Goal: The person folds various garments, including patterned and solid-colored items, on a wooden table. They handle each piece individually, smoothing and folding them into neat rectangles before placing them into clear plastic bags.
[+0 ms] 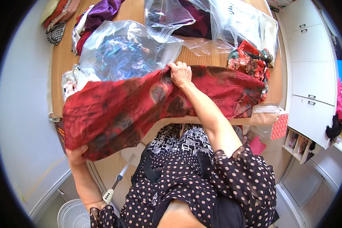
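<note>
A long piece of red fabric [117,108] with dark blotches and brownish round motifs stretches across the near side of the table and hangs over its front edge. At its lower left corner, my left hand [77,155] grips the cloth, with the fingers partly hidden behind it. My right hand [180,74] is closed on the fabric's far edge, near the middle. The cloth is pulled slantwise between both hands, and its right end lies flat towards the table's right side.
Clear plastic bags [117,49] holding folded fabric lie beyond the cloth. Red floral cloth [250,59] is bunched at the right, purple satin [100,15] at the far left. White cabinets [311,60] stand to the right. A white fan [74,214] is on the floor, lower left.
</note>
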Available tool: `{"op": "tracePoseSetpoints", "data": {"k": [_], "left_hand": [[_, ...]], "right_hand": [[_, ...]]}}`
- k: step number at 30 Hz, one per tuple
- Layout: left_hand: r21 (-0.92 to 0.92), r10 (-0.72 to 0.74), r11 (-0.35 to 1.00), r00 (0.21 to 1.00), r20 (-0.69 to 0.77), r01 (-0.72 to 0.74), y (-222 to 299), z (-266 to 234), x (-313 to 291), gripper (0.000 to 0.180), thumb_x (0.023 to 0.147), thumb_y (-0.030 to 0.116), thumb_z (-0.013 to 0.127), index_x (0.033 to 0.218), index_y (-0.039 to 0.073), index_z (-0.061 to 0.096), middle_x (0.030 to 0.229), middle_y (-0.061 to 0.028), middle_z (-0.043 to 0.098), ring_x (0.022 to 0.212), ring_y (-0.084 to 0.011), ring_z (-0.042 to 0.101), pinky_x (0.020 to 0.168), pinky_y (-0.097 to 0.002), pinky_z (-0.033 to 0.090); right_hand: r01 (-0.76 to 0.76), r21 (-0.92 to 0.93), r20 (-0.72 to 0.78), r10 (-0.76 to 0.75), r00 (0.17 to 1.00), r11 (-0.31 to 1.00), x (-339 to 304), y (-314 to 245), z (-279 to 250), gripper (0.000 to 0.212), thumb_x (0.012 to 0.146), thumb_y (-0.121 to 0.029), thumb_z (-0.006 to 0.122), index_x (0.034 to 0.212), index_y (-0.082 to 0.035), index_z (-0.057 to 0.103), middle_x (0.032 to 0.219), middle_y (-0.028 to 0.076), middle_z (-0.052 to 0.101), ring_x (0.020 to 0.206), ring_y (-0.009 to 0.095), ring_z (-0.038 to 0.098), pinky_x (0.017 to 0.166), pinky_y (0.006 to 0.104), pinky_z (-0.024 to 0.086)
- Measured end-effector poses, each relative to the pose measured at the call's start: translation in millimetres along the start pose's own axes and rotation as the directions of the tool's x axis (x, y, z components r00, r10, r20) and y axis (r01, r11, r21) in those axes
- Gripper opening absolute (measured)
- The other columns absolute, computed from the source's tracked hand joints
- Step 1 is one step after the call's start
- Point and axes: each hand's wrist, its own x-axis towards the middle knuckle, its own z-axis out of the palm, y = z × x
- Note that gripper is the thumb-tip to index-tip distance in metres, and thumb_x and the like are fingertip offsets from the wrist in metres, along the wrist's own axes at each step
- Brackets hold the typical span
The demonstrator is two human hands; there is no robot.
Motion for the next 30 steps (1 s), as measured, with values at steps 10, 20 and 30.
{"op": "tracePoseSetpoints", "data": {"k": [10, 20, 30], "left_hand": [[-0.333, -0.253, 0.923, 0.956, -0.149, 0.193, -19, -70, 51, 0.03, 0.085, 0.012, 0.049, 0.111, -0.002, 0.054, 0.109, -0.0109, 0.06, 0.1, -0.0215, 0.058, 0.091, -0.0361, 0.045], [-0.336, -0.282, 0.899, 0.958, 0.043, 0.28, -5, 31, 81, 0.033, 0.086, 0.014, 0.051, 0.114, -0.003, 0.052, 0.112, -0.012, 0.059, 0.098, -0.0223, 0.059, 0.09, -0.0368, 0.047], [0.488, -0.377, 0.864, 0.799, 0.469, 0.121, -57, 398, 81, 0.033, 0.081, 0.024, 0.064, 0.096, -0.003, 0.054, 0.09, -0.0143, 0.059, 0.074, -0.0205, 0.058, 0.069, -0.034, 0.048]], "right_hand": [[-0.096, 0.354, -0.234, 0.187, 0.954, 0.93, -14, 107, -22, 0.022, 0.077, -0.014, 0.058, 0.098, -0.011, 0.064, 0.094, 0.014, 0.064, 0.089, 0.031, 0.06, 0.079, 0.0388, 0.048], [-0.266, -0.533, 0.101, 0.372, 0.923, 0.804, -258, 220, -124, 0.017, 0.071, -0.014, 0.058, 0.087, -0.014, 0.064, 0.095, 0.011, 0.059, 0.099, 0.029, 0.051, 0.085, 0.0448, 0.036], [-0.421, 0.051, -0.267, 0.419, 0.868, 0.905, -290, 264, -146, 0.027, 0.075, -0.017, 0.063, 0.1, -0.01, 0.06, 0.093, 0.012, 0.058, 0.088, 0.03, 0.057, 0.078, 0.0415, 0.046]]}}
